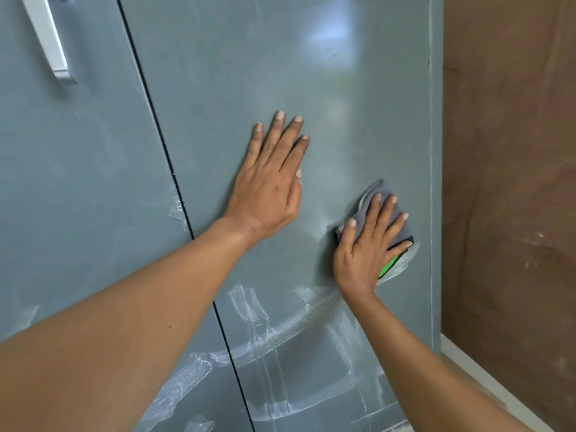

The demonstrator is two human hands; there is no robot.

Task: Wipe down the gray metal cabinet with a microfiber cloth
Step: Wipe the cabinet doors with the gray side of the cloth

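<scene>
Cabinet (343, 88): a gray metal cabinet fills most of the view, seen close up, with two doors split by a dark vertical seam.
Right door: glossy, with a pale reflection near the top and white smeared streaks (280, 332) across its lower part.
Left door: carries a silver handle (50, 42) at the top left corner of the view, plus fainter white smears low down.
Wall (511, 182): a brown, mottled wall stands to the right of the cabinet, with a pale baseboard (486, 378) running along its foot.
Left hand (268, 185): lies flat on the right door, fingers straight and together, grip released, holding nothing.
Right hand (367, 244): presses on the cloth with spread, straight fingers, grip released rather than clenched.
Cloth (377, 194): a folded gray microfiber cloth with a bright green edge sits under the right hand, against the right door near its right edge, lower than the left hand.
</scene>
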